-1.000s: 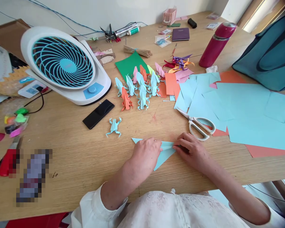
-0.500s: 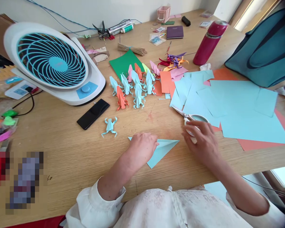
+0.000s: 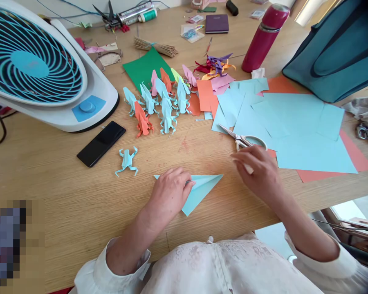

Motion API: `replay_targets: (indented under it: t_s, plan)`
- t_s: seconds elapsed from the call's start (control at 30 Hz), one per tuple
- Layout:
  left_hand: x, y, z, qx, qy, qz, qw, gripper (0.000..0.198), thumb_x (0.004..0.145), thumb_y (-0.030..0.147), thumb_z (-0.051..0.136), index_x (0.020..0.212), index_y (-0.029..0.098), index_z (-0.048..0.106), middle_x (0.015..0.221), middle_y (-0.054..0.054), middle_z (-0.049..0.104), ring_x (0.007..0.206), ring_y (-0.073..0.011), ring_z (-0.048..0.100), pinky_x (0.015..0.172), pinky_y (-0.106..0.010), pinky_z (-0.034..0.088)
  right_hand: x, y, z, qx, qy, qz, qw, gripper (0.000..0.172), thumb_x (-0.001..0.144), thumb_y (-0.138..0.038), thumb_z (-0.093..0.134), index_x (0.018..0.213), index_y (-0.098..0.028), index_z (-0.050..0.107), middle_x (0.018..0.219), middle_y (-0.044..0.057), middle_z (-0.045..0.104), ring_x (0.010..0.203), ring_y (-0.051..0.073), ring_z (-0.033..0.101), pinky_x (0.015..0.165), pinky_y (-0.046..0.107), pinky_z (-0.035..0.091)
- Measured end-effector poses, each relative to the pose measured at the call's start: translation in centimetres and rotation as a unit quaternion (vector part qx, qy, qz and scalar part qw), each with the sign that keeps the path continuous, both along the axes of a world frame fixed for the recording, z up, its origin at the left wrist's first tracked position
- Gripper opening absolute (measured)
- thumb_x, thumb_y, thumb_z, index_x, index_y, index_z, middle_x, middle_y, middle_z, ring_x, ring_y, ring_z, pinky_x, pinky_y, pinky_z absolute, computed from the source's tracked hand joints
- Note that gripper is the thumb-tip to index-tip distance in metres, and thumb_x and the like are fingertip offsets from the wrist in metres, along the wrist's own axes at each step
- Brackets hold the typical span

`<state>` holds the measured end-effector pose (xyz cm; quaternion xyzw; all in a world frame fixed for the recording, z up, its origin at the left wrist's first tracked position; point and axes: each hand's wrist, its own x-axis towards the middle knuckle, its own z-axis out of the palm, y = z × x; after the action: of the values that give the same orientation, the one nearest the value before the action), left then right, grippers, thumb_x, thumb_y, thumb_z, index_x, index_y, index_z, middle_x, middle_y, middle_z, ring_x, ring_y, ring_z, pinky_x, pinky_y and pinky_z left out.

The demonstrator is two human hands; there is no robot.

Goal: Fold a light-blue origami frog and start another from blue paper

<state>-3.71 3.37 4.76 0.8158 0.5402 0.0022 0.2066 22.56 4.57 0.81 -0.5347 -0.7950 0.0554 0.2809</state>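
At far left the fan [image 3: 30, 64] is cut off by the frame, and below it a pixelated patch [image 3: 3, 245] cannot be made out. Next come a black phone [image 3: 101, 143] and a blue paper frog [image 3: 126, 160], then a cluster of folded paper figures [image 3: 166, 110] partly hiding one another. The left hand [image 3: 170, 192] covers much of the folded blue paper [image 3: 199, 190] on the desk [image 3: 110, 220], fingers together on top; whether they pinch it is hidden. The paper's tip extends right of them. The right hand [image 3: 260, 173], fingers loosely curled and slightly apart from the thumb, hides part of the scissors [image 3: 247, 141].
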Motion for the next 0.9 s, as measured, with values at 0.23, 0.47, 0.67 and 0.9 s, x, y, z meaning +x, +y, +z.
replay_targets:
  t_s: [0.23,0.47,0.67,0.9]
  plan:
    - [0.1,-0.7,-0.2,0.016,0.011,-0.018,1.0,0.016,0.095,0.027,0.052,0.088,0.019,0.064,0.09,-0.004,0.062,0.088,-0.0213,0.057,0.079,-0.034,0.042,-2.6,-2.5,-0.4,-0.123,0.016,0.131,0.984,0.011,0.095,-0.018,0.053,0.097,-0.021,0.063,0.09,0.006,0.062,0.08,0.019,0.058,0.074,0.037,0.043]
    - [1.6,-1.3,0.4,0.036,0.078,-0.023,0.996,0.013,0.09,0.032,0.06,0.09,0.02,0.064,0.09,-0.006,0.064,0.09,-0.0253,0.058,0.08,-0.04,0.04,-2.5,-2.3,-1.4,-0.125,0.052,0.112,0.984,0.011,0.096,-0.019,0.052,0.091,-0.021,0.062,0.086,0.006,0.06,0.078,0.019,0.056,0.072,0.035,0.043]
    - [3.0,-0.9,-0.2,0.074,0.06,-0.097,0.991,0.019,0.093,0.012,0.05,0.082,0.018,0.064,0.085,-0.005,0.065,0.08,-0.0198,0.06,0.08,-0.039,0.04,-2.3,-2.2,-1.4,-0.135,0.042,0.115,0.983,0.014,0.097,-0.023,0.05,0.092,-0.021,0.063,0.085,0.007,0.059,0.079,0.02,0.056,0.072,0.036,0.044]
    - [2.2,0.0,0.0,0.017,0.012,-0.065,0.998,0.02,0.095,0.022,0.053,0.086,0.02,0.07,0.085,-0.003,0.069,0.081,-0.0177,0.063,0.082,-0.036,0.042,-2.0,-2.0,-1.5,-0.144,0.067,0.1,0.982,0.017,0.097,-0.021,0.048,0.092,-0.021,0.064,0.086,0.007,0.058,0.077,0.02,0.055,0.07,0.035,0.044]
